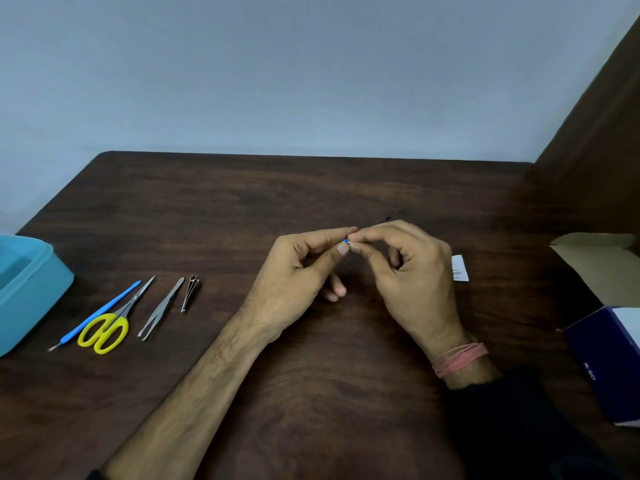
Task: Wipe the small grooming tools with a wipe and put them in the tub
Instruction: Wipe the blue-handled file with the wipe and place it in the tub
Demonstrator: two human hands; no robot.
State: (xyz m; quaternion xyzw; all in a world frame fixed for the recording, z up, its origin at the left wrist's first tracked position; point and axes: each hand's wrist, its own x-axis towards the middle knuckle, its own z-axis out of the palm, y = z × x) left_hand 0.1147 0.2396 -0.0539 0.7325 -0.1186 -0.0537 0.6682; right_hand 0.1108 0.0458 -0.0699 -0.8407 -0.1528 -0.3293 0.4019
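Forearms fill the near edge of the head view, the only view there is, and both run up to meet over the middle of the dark wooden table (311,188). At that meeting point the left hand (298,268) and the right hand (412,271) each pinch, between thumb and forefinger, a tiny blue-and-white item (346,241); it is too small to name with certainty, though it looks like a wipe sachet being worked at one end. A thin dark sliver (382,220) pokes out past the right knuckles, and I cannot tell what it is. Taking the tub (31,289) as the marker: it sits at the table's left edge, well apart from both hands. Just right of the tub lie the tools in a row, first the blue cuticle pusher (100,311), then the yellow-handled scissors (107,327) touching it, then the tweezers (161,311), then the nail clipper (190,292) farthest from the tub. All four have their long axes slanting from near-left to far-right, roughly parallel. They lie to the left of the hands, so the left hand is the nearer for a pickup, probably of the clipper first. Far from the tub, past the right hand, a white packet (460,268) lies flat, and an open cardboard box (599,265) stands at the table's right edge.
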